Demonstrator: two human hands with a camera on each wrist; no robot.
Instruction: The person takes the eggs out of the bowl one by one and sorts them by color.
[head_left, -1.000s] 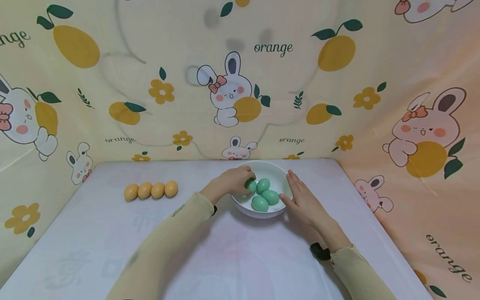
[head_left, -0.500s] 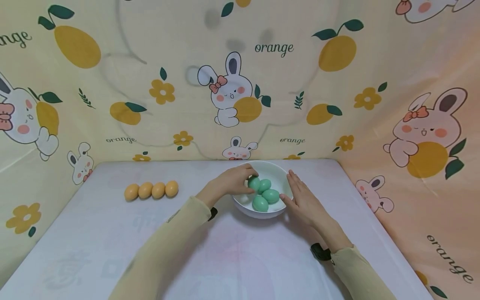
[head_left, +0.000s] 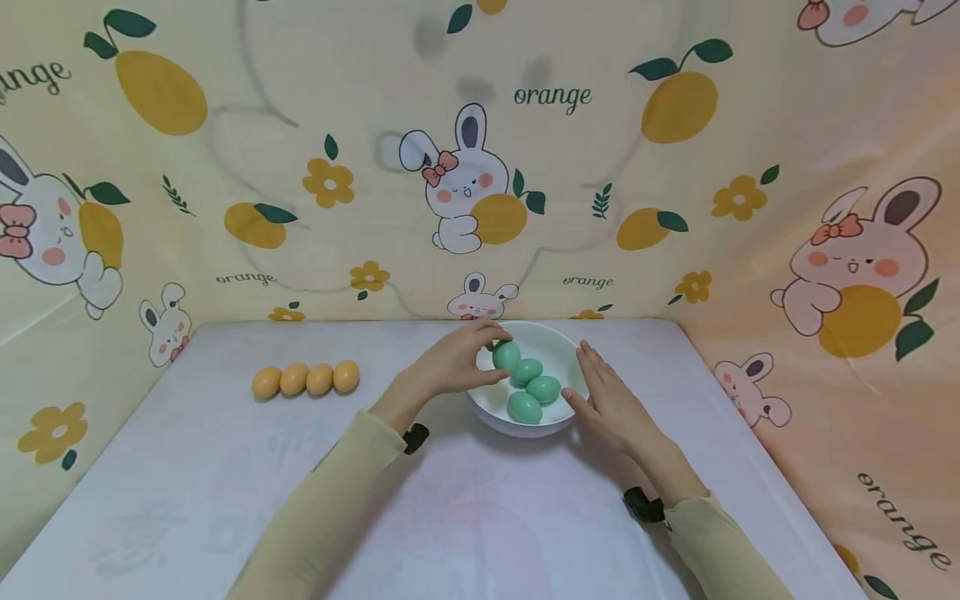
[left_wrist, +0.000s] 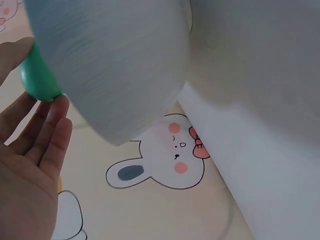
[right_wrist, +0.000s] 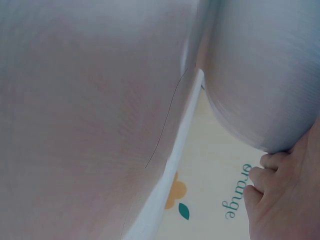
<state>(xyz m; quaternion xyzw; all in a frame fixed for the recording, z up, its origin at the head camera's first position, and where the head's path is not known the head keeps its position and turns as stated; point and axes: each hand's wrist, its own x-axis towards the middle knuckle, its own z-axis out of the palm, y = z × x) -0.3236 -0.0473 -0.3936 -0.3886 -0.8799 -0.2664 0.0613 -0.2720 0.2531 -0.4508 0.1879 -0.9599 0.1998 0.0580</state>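
A white bowl [head_left: 517,428] stands toward the back of the table, with green eggs [head_left: 543,389] in it. At its left rim my left hand [head_left: 450,358] pinches another green egg [head_left: 506,356] between thumb and fingertips. The left wrist view shows this held egg [left_wrist: 41,75] partly hidden behind the bowl's outer wall [left_wrist: 115,60]. My right hand [head_left: 618,408] rests its straight fingers against the bowl's right side. In the right wrist view the fingers of that hand [right_wrist: 290,195] touch the bowl's wall [right_wrist: 265,65].
Several brownish-yellow eggs [head_left: 306,379] lie in a row on the white tabletop [head_left: 450,517], left of the bowl. A cream printed cloth [head_left: 360,83] with rabbits and oranges closes off the back and both sides.
My left hand has lifted its green egg from among the others toward the bowl's upper left rim. The right hand keeps its place on the bowl.
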